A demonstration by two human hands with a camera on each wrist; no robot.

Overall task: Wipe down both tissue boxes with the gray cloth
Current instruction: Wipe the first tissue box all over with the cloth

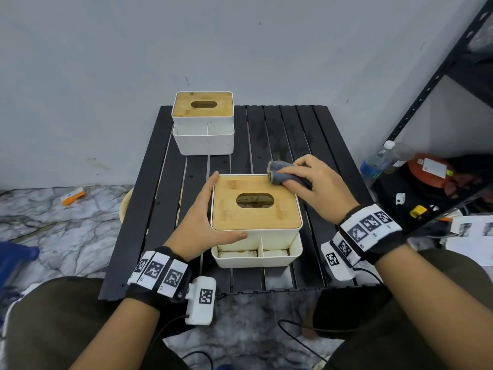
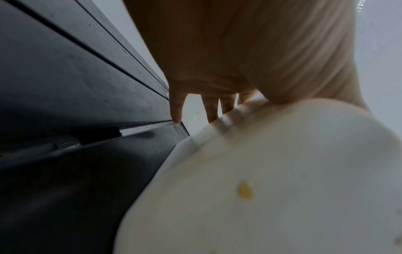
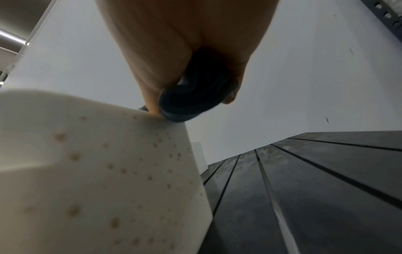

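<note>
**Near tissue box steadied and wiped on a slatted table**

A black slatted table [image 1: 280, 134] stands against a pale grey wall [image 1: 106, 62] on a marbled floor [image 1: 66, 222]; a dark metal shelf [image 1: 437, 76] with a plastic bottle [image 1: 378, 158] is at right. The right hand [image 1: 317, 188] curls its fingers round the bunched gray cloth [image 1: 280, 174], pressing it on the far right corner of the near tissue box [image 1: 256, 209]. The left hand [image 1: 202, 217], fingers straight and together, lies flat against that box's left side, thumb along its front. The box's front tray, split into two compartments, looks stained. The far tissue box [image 1: 203, 121] sits at the table's back left, well apart.
</note>
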